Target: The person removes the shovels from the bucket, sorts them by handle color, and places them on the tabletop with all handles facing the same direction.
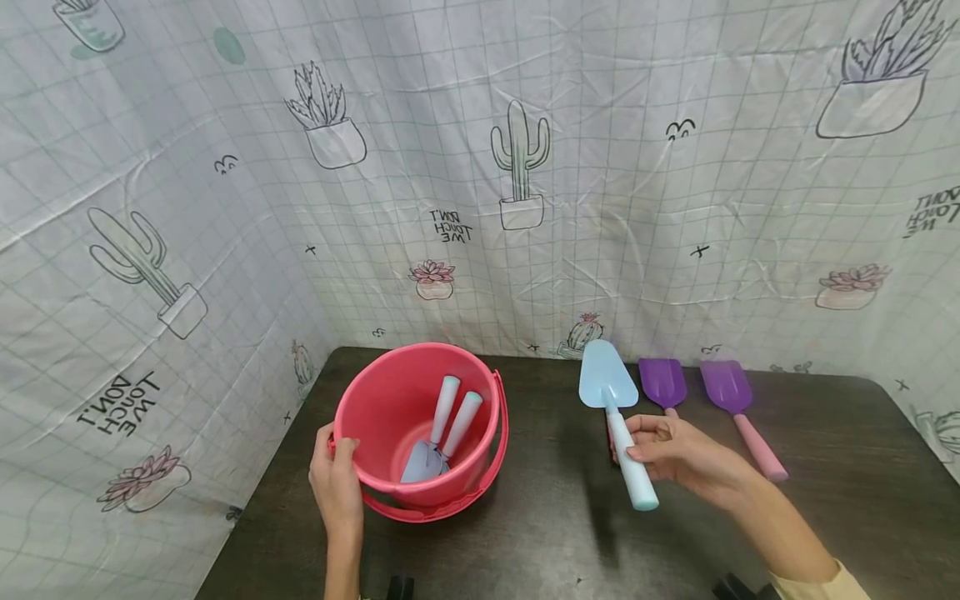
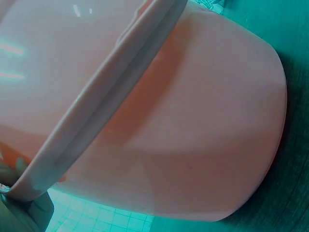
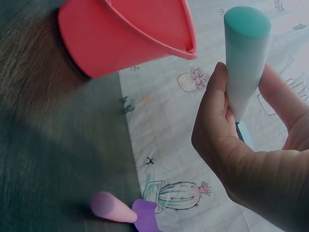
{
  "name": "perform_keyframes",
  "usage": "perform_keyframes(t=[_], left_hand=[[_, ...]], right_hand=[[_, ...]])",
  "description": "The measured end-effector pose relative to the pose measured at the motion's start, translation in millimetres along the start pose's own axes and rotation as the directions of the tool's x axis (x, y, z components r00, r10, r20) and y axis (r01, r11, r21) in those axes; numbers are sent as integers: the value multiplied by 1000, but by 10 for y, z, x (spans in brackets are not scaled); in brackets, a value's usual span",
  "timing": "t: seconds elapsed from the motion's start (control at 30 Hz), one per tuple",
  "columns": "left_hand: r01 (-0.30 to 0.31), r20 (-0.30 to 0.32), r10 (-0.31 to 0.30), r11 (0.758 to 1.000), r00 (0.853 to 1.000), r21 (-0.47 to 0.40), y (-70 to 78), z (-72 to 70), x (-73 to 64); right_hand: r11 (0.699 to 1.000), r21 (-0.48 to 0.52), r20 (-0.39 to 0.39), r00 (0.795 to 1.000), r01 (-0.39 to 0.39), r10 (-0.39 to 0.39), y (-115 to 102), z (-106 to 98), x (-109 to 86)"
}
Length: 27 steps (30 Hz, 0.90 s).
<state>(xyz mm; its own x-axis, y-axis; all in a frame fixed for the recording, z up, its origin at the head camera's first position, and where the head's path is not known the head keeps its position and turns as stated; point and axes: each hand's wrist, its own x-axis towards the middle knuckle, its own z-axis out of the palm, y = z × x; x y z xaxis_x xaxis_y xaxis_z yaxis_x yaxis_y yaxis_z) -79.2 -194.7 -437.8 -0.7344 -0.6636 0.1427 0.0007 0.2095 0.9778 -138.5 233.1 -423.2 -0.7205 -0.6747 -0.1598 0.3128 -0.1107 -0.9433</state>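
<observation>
My left hand grips the left rim of a pink-red bucket, thumb over the inside edge. The bucket tilts slightly, and its carrying handle hangs down at the front right. Inside lean two toy trowels with white handles and grey-blue blades. Right of the bucket, my right hand pinches the pale handle of a light blue toy trowel above the table, blade pointing away. In the right wrist view, the handle's green end faces the camera. In the left wrist view, the bucket wall fills most of the frame.
Two purple toy shovels lie on the dark wooden table at the right. One shows its pink handle; the other is partly hidden behind my right hand. A cactus-print cloth hangs along the table's back and sides.
</observation>
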Motion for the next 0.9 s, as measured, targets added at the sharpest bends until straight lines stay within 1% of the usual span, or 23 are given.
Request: perform_keyframes(t=[0.13,0.27,0.33,0.4,0.53,0.9], left_hand=[[-3,-2,3,1000,1000,-2,2,-4,2],[0,3,0,1000,1000,-2,2,-9,-1],[3,5,-3,1000,1000,-2,2,-12,-3],[5,6,-5,1000,1000,-3,1,-14,-3],[4,4,-4,1000,1000,-1,-3,-17,-1],[1,6,-1,1000,1000,-6,-5,-22,8]], right_hand=[[1000,-22,-34,999,7,-8,55,2,-39],[999,-41,-71,997,-10,7,103,6,-85],[999,-45,-66,998,-21,18,130,-4,-107],[998,-54,-44,999,-29,26,159,-19,-134],[998,-64,-14,1000,-28,27,226,-60,-206],[994,-92,-26,998,-66,64,406,-84,-354]])
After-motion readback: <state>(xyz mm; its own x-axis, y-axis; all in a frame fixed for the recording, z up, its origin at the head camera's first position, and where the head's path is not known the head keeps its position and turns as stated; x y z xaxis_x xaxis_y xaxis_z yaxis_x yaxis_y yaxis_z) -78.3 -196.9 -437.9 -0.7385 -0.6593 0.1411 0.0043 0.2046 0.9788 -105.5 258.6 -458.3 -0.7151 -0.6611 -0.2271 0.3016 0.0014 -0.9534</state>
